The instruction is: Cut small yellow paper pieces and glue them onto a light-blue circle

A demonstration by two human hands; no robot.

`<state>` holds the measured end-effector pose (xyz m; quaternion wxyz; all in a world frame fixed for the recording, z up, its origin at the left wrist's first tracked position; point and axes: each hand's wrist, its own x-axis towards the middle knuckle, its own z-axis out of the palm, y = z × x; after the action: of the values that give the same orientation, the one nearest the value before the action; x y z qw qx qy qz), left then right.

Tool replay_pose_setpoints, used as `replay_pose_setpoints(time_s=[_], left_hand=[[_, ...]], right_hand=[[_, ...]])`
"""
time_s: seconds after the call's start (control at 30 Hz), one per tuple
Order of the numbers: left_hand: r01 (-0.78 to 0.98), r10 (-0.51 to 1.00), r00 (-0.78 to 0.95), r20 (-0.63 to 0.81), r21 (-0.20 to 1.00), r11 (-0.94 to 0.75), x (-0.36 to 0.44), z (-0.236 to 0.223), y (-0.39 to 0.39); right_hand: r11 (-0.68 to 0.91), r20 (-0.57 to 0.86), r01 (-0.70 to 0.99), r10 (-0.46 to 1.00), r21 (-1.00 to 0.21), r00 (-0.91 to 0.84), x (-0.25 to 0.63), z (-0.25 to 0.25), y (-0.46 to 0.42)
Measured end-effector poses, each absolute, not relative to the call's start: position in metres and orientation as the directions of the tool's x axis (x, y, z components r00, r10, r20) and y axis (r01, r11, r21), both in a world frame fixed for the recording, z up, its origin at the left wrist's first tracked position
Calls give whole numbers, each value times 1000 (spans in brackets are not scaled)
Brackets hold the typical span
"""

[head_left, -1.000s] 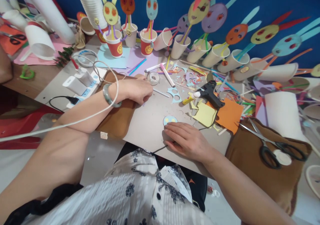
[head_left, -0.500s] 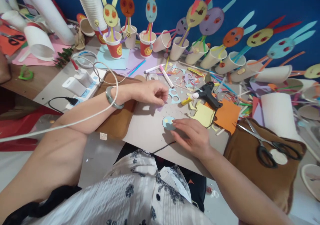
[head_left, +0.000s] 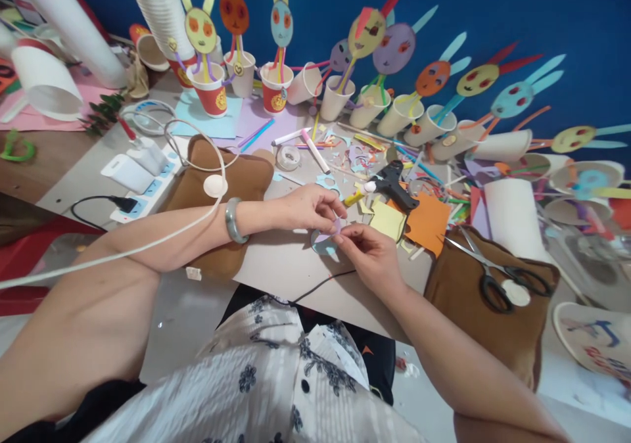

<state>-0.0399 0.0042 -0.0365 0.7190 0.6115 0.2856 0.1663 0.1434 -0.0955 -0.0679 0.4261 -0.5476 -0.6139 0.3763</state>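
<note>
Between the fingertips of both hands is a small purple paper piece [head_left: 337, 226]. My left hand [head_left: 315, 208] pinches it from above and left. From the right, my right hand [head_left: 369, 249] closes thumb and finger on its lower edge. Just beneath, on the table, lies a light blue paper disc [head_left: 323, 247], partly covered by the hands and the purple piece. A black glue gun [head_left: 396, 185] lies beyond my right hand, beside a yellow marker-like stick [head_left: 355, 196]. Yellow paper [head_left: 387, 219] and orange paper [head_left: 428, 223] are close to it.
Rabbit-faced paper figures stand in paper cups [head_left: 338, 98] along the blue wall. Scissors [head_left: 497, 275] rest on a brown cushion [head_left: 486, 325] at right. A power strip [head_left: 148, 186] and a white cable [head_left: 162, 246] are at left; the cable crosses over my left arm. Paper scraps [head_left: 357, 157] litter the back.
My right hand has left the blue disc and come up to the purple piece. My left hand has moved toward it, and both now hold the piece. The view has shifted slightly right.
</note>
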Motion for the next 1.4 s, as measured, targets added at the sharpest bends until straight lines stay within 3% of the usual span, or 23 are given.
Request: replay_pose_setpoints(time_s=[0.17, 0.53, 0.83, 1.1, 1.4], left_hand=[[110, 595, 788, -159, 987, 119, -39, -37, 5], [107, 615, 770, -171, 984, 140, -40, -38, 9], [123, 610, 777, -155, 988, 95, -41, -43, 10], [135, 576, 802, -158, 987, 84, -40, -45, 2], [81, 558, 827, -76, 997, 15, -38, -51, 3]], right_hand=[[95, 96, 342, 995, -935, -12, 147, -69, -93], [87, 107, 238, 992, -967, 74, 148, -66, -91], [124, 75, 359, 986, -925, -146, 150, -58, -90], [14, -12, 334, 997, -942, -75, 149, -61, -85], [11, 12, 300, 1000, -954, 0, 146, -65, -87]])
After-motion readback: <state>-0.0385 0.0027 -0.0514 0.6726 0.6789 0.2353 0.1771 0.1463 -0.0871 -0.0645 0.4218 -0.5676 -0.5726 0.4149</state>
